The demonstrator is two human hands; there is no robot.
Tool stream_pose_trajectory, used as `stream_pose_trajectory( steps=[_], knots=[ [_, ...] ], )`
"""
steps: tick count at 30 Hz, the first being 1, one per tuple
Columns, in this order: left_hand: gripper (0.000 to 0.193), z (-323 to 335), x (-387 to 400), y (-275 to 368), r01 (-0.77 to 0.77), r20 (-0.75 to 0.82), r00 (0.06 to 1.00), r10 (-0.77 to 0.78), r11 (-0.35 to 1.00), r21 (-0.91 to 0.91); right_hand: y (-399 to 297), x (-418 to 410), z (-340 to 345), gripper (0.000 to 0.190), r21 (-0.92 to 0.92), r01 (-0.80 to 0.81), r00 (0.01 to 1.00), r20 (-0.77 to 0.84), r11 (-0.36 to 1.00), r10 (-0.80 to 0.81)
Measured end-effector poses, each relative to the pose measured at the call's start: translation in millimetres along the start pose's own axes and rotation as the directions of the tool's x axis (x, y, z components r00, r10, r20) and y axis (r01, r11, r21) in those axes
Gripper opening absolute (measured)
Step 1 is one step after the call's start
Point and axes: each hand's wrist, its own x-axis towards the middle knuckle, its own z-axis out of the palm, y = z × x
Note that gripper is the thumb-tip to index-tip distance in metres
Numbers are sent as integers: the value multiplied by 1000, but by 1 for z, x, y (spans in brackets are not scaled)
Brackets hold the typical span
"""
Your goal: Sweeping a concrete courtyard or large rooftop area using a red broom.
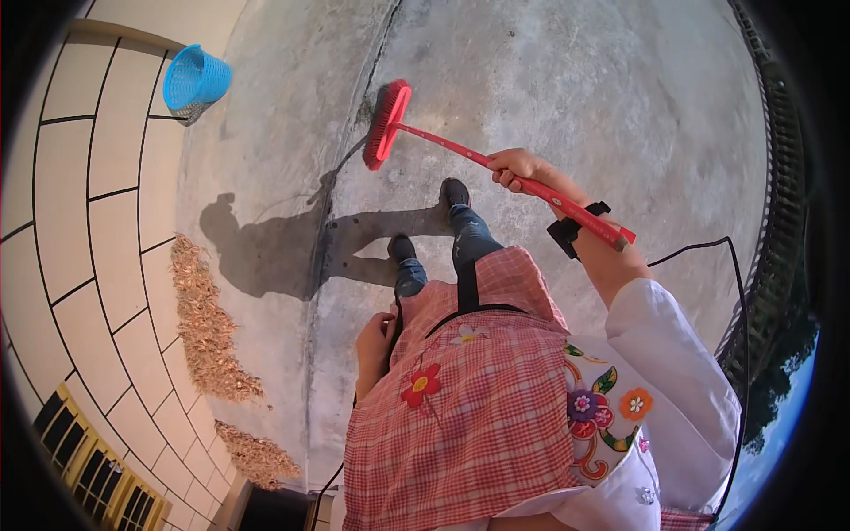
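Observation:
My right hand (514, 169) is closed around the red handle of a push broom (386, 125), whose upper end lies along my forearm. The red bristle head is on or just above the concrete floor ahead of my feet; its contact with the floor cannot be told. My left hand (376, 342) hangs low beside the red checked apron (458, 411), by a dark strap or edge at its side. Its fingers are partly hidden, and whether it grips anything is unclear.
A blue plastic basket (197, 78) stands by the tiled wall (114, 159). Two heaps of dry, light brown husks or shavings (206, 325) (257, 455) lie along the wall's foot. A dark baluster railing (780, 179) runs down the right side. A yellow barred window (99, 471) is at lower left.

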Motion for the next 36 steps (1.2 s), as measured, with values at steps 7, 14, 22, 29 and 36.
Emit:
stream_pose_trajectory(
  steps=[7, 14, 22, 29, 36],
  knots=[
    [26, 12, 13, 27, -33, -2, 999, 33, 999, -42, -15, -105, -2, 13, -462, 146, 879, -345, 875, -329],
    [26, 8, 17, 67, 35, 14, 999, -34, 998, -46, -27, -71, -17, 14, -107, -15, 997, 77, 994, 23],
    [26, 25, -10, 68, 131, -46, 990, -135, 989, -73, -72, -3, -13, 39, -239, -105, 948, 268, 965, 170],
    [27, 33, -17, 68, 195, -57, 979, -197, 980, -39, -159, 27, -104, 9, 280, 26, 998, 48, 960, -41],
    [27, 30, -10, 69, 159, -23, 987, -160, 986, -52, -159, -35, -187, 14, -132, 106, 934, -327, 986, -144]
  ],
)
